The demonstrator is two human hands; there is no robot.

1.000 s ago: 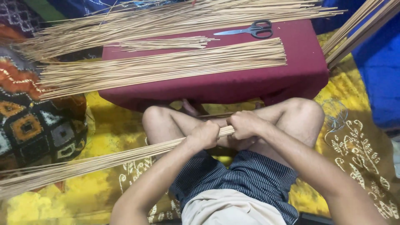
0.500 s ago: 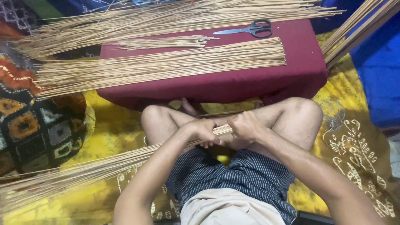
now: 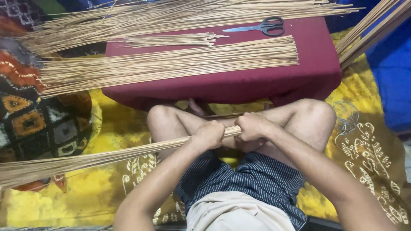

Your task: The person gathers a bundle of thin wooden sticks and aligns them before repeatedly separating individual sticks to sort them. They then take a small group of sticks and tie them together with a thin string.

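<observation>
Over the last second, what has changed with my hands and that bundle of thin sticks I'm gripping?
Little. The left hand slid slightly along the stick bundle, closer to the right hand, and the bundle's far end dipped a bit lower to the left. Both hands kept their grip; nothing was let go. The scissors, the sticks laid on the maroon stool and the yellow cloth stayed put.

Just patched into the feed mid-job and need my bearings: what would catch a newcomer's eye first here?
First, both hands, left hand and right hand, in a closed grip on a long bundle of thin tan sticks that runs off to the left above the yellow patterned cloth. Beyond the knees, the low dark red padded table carries more spread tan sticks and black-handled scissors at its far right.
</observation>
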